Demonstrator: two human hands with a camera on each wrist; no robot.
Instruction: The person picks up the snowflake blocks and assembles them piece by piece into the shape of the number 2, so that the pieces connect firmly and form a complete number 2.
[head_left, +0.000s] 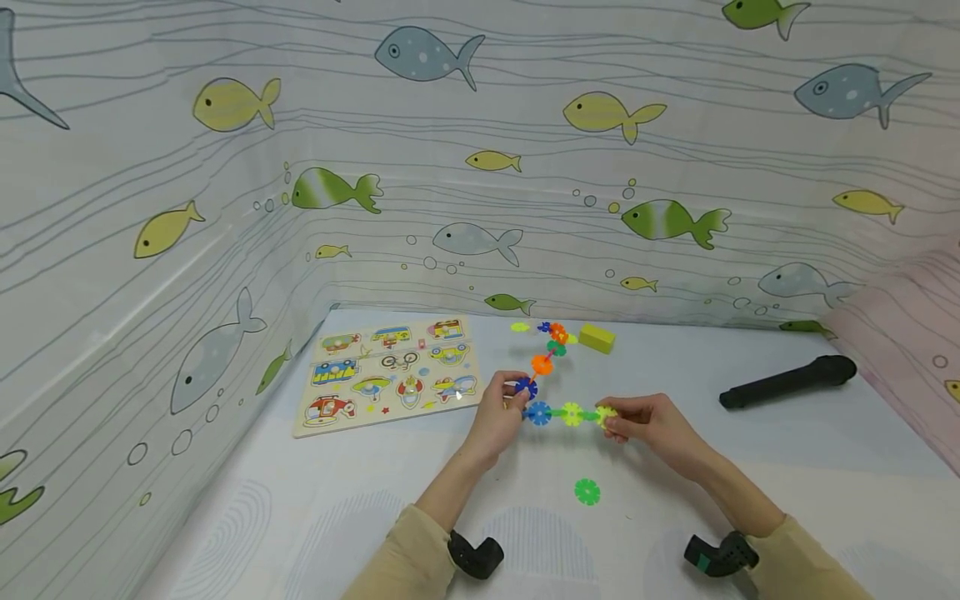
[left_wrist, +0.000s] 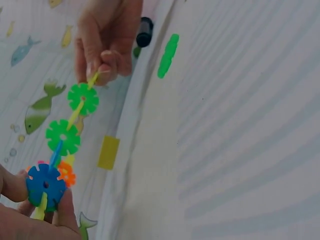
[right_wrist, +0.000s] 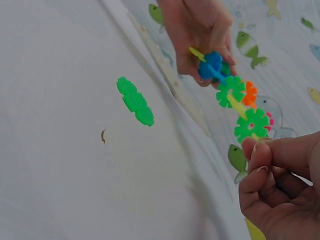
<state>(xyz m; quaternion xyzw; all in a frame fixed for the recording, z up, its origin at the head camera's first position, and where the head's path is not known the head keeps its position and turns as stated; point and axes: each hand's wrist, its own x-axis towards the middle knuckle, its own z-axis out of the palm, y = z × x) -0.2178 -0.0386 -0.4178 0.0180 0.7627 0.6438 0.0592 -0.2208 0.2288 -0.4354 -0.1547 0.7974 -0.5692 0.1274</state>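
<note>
A chain of interlocking plastic snowflake discs (head_left: 572,414) stretches between the two hands. My left hand (head_left: 495,423) pinches the chain at its bend, around a dark blue disc (head_left: 527,388) and beside a lighter blue disc (head_left: 539,413). From there one branch, with an orange disc (head_left: 542,365) and a teal one (head_left: 556,348), runs toward the back. My right hand (head_left: 660,429) pinches the yellow-green disc (head_left: 605,416) at the chain's right end between thumb and fingers. On the table in front of the chain lies a loose green disc (head_left: 587,492).
A wooden picture puzzle board (head_left: 405,413) lies at the left. Toward the back are a yellow block (head_left: 597,338) and a flat yellow disc (head_left: 520,327). A black microphone (head_left: 787,382) lies at the right. Fish-printed walls (head_left: 480,117) enclose the table's back and sides.
</note>
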